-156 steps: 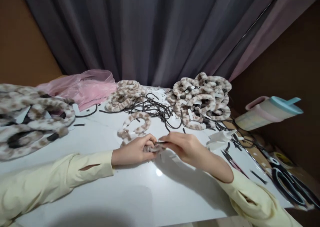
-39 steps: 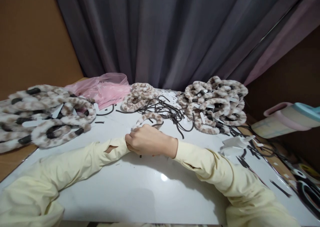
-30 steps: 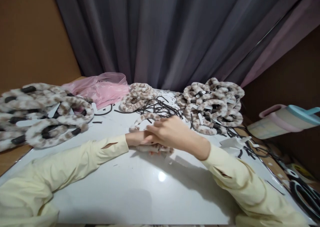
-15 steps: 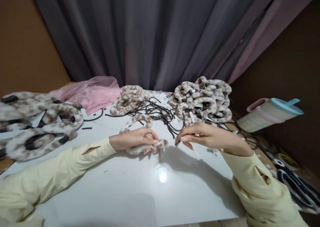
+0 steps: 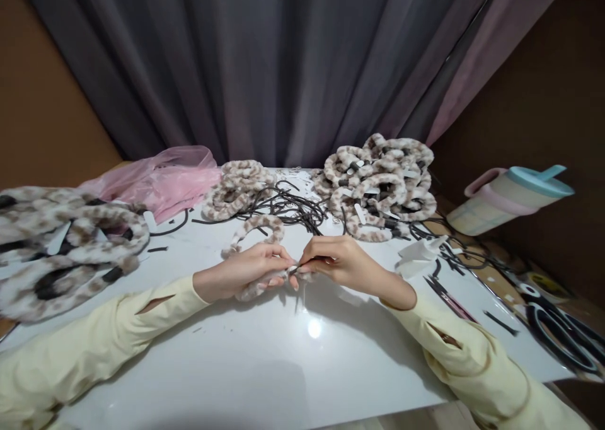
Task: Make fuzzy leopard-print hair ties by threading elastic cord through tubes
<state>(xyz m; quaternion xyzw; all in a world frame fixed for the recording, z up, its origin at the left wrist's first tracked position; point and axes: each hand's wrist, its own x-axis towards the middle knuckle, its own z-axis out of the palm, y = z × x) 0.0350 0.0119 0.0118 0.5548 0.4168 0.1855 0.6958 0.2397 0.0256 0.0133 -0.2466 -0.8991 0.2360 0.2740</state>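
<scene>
A furry white tube with brown blotches (image 5: 259, 224) curves in an open loop behind and under my left hand (image 5: 249, 269). The fingers of that hand are closed round one end of the tube, just above the table. My right hand (image 5: 339, 263) meets it from the right, thumb and fingers pinched together at the tube's end. A small dark piece shows between the fingertips there, too small to name. The fingers cover most of the tube's end.
Furry loops are piled at left (image 5: 113, 234), and another pile (image 5: 382, 190) stands back right. Dark cords (image 5: 293, 206) tangle between. Around them are a pink plastic bag (image 5: 161, 174), a tumbler (image 5: 501, 200), tweezers-like pink tool (image 5: 451, 301) and large black-handled scissors (image 5: 562, 335).
My right hand has moved left and down to the tube's end, closing the gap to my left hand. My left hand still holds the tube. The view has shifted slightly.
</scene>
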